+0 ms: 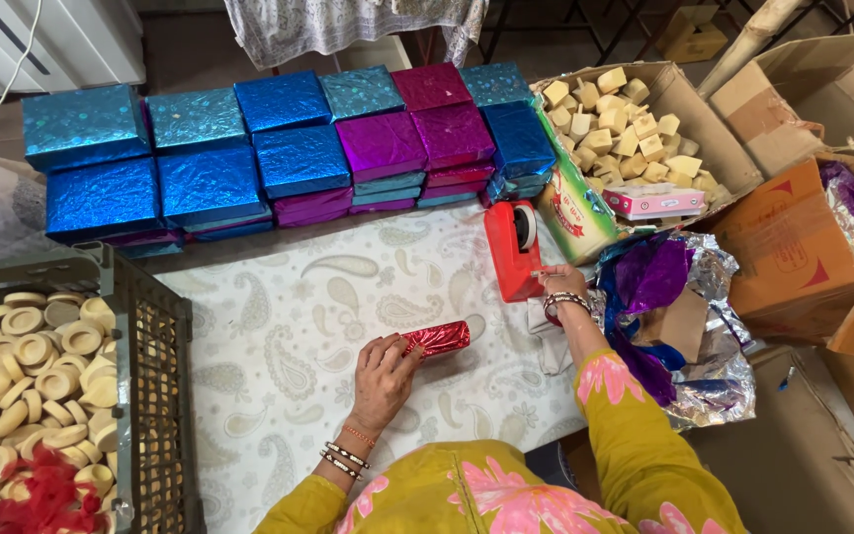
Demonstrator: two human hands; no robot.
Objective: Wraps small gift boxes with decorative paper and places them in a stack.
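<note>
A grey plastic crate of pale round discs (61, 396) sits nearest, at the left edge of the paisley tablecloth (289, 326). The left hand (384, 374) presses flat, fingers closed over the small red foil-wrapped roll (437, 338) at mid-table. Just beyond, the right hand (557, 285) touches the red tape dispenser (512, 249); its fingers seem pinched, though partly hidden. Crumpled purple and silver foil sheets (674, 307) lie beside it. Farther back stand stacked blue and magenta foil-wrapped boxes (279, 148).
</note>
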